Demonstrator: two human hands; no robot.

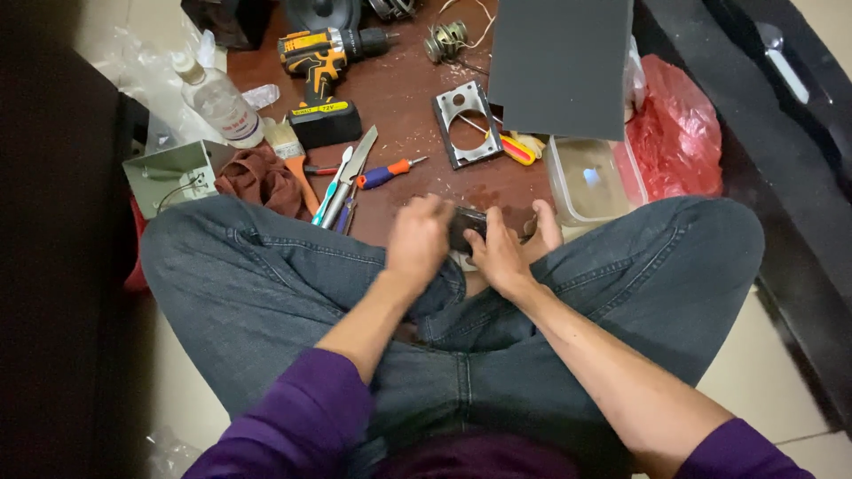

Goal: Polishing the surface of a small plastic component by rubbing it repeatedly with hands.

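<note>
I sit cross-legged in blue jeans at a low brown wooden board. Both hands meet over my lap at its near edge. My right hand (504,251) grips a small dark object (468,225), thumb spread toward the right. My left hand (417,238) is curled and blurred right beside that object, touching its left end; what it holds, if anything, is hidden by the fingers.
On the board (417,106) lie a cordless drill (324,55), a clear bottle (217,99), a paintbrush (291,153), a brown rag (259,177), several screwdrivers and hand tools (355,173), a metal plate with a round hole (467,124), a dark panel (561,64), a clear plastic box (590,177) and a red bag (679,133).
</note>
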